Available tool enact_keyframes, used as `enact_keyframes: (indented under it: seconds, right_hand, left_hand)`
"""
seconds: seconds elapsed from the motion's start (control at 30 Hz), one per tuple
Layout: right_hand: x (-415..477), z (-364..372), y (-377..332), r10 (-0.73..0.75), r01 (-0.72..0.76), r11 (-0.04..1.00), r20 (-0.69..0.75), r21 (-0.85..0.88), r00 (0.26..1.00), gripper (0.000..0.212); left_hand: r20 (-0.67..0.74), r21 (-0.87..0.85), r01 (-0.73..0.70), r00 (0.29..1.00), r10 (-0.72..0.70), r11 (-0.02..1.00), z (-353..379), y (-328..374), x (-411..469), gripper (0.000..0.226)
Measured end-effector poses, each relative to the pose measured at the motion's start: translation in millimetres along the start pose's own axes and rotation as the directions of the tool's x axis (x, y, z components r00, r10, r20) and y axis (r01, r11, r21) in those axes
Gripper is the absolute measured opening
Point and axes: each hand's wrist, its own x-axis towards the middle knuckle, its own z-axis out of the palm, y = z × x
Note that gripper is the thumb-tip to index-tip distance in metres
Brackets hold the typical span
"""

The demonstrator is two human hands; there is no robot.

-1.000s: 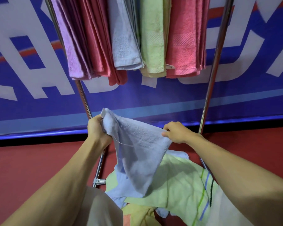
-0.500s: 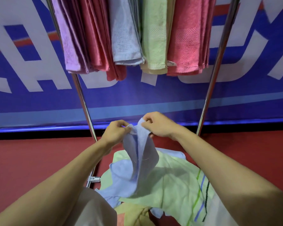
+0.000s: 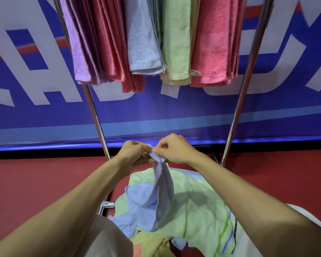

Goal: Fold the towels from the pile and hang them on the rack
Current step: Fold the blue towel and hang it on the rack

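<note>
Our left hand (image 3: 132,154) curls its fingers round the gathered top edge of a pale blue towel (image 3: 162,190). Just beside it, our right hand (image 3: 174,151) pinches the same bunched edge, so both hands meet at one spot with knuckles nearly touching. From there the towel hangs down in a narrow fold. Its lower end is draped on the pile (image 3: 137,217) between our forearms, where a green striped towel (image 3: 202,216) lies uppermost over more blue and yellow cloth. We cannot tell what carries the pile.

Above the hands, the rack (image 3: 95,115) shows two slanting chrome poles. Between them hang a lilac towel (image 3: 78,52), a deep pink towel (image 3: 109,52), a grey-blue towel (image 3: 141,43), a lime towel (image 3: 176,43) and a coral towel (image 3: 211,43), all folded and packed side by side.

A red floor (image 3: 35,182) spreads under everything. Behind the rack stands a blue banner (image 3: 156,112) with large white letters.
</note>
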Motion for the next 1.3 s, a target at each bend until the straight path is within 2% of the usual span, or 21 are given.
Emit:
enact_keyframes:
  seconds: [0.13, 0.27, 0.37, 0.47, 0.57, 0.67, 0.77, 0.87, 0.93, 1.07, 1.13, 1.17, 1.23, 1.3]
  right_hand:
    - [-7.3, 3.5, 1.1, 0.003, 0.001, 0.999, 0.118, -0.036, 0.993, 0.028]
    - [-7.6, -2.3, 0.4, -0.03, 0.034, 0.999, 0.08, -0.038, 0.996, 0.016]
    - [-8.3, -7.9, 0.1, -0.028, 0.034, 0.997, 0.079, -0.068, 0.996, 0.013]
    - [-8.9, -11.6, 0.4, -0.037, 0.045, 0.994, 0.085, -0.095, 0.996, 0.016]
    - [-9.8, -17.6, 1.2, -0.056, 0.063, 0.993, 0.07, -0.097, 0.996, 0.016]
    - [-11.7, -26.1, 3.5, -0.081, 0.086, 0.991, 0.043, -0.105, 0.996, 0.014]
    - [-15.1, -35.5, 7.0, -0.085, 0.087, 0.99, 0.02, -0.115, 0.996, 0.013]
    - [-18.1, -45.2, 12.8, -0.062, 0.06, 0.993, -0.008, -0.105, 0.998, 0.015]
    - [-19.6, -51.9, 20.2, -0.042, 0.036, 0.993, -0.052, -0.114, 0.998, 0.015]
    - [-22.8, -63.5, 36.0, 0.033, -0.058, 0.985, -0.149, -0.165, 0.988, 0.014]
    - [-24.2, -68.1, 40.8, 0.052, -0.08, 0.985, -0.175, -0.154, 0.983, 0.014]
    - [-25.0, -69.5, 41.8, 0.049, -0.075, 0.986, -0.17, -0.151, 0.984, 0.014]
    - [-26.1, -70.8, 40.7, 0.019, -0.041, 0.986, -0.135, -0.164, 0.991, 0.013]
    - [-26.6, -70.6, 36.9, -0.024, 0.007, 0.987, -0.103, -0.16, 0.994, 0.012]
  left_hand:
    - [-0.026, 0.0, 0.085, 0.996, -0.085, 0.996, 0.7, 0.2, 0.2, 0.013]
    - [0.005, -0.02, 0.073, 0.997, -0.073, 0.997, -0.7, 1.4, 0.0, 0.027]
    - [0.006, -0.024, 0.058, 0.998, -0.058, 0.998, -2.4, -1.0, 2.9, 0.02]
    - [-0.02, 0.038, 0.017, 1.0, -0.016, 0.999, -4.1, -2.9, 4.9, 0.008]
    - [0.027, 0.211, -0.034, 0.999, 0.029, 0.977, -6.0, -4.7, 6.9, 0.016]
    - [0.123, 0.529, -0.153, 0.987, 0.103, 0.835, -7.7, -11.8, 7.8, 0.024]
    - [0.259, 0.777, -0.29, 0.956, 0.136, 0.559, -9.3, -21.4, 12.4, 0.017]
    - [0.323, 0.885, -0.371, 0.924, 0.205, 0.281, -12.2, -27.7, 21.6, 0.005]
    - [0.292, 0.911, -0.341, 0.93, 0.221, 0.233, -14.1, -29.6, 26.7, 0.012]
    - [0.272, 0.911, -0.323, 0.938, 0.213, 0.257, -12.7, -32.3, 28.9, 0.013]
    - [0.266, 0.859, -0.334, 0.939, 0.218, 0.388, -10.0, -33.3, 29.1, 0.003]
    - [0.262, 0.817, -0.338, 0.94, 0.22, 0.468, -8.1, -34.1, 29.0, 0.006]
    - [0.283, 0.745, -0.346, 0.938, 0.199, 0.571, -3.1, -35.4, 28.6, 0.029]
    - [0.315, 0.714, -0.351, 0.934, 0.17, 0.606, 6.4, -35.2, 27.2, 0.065]
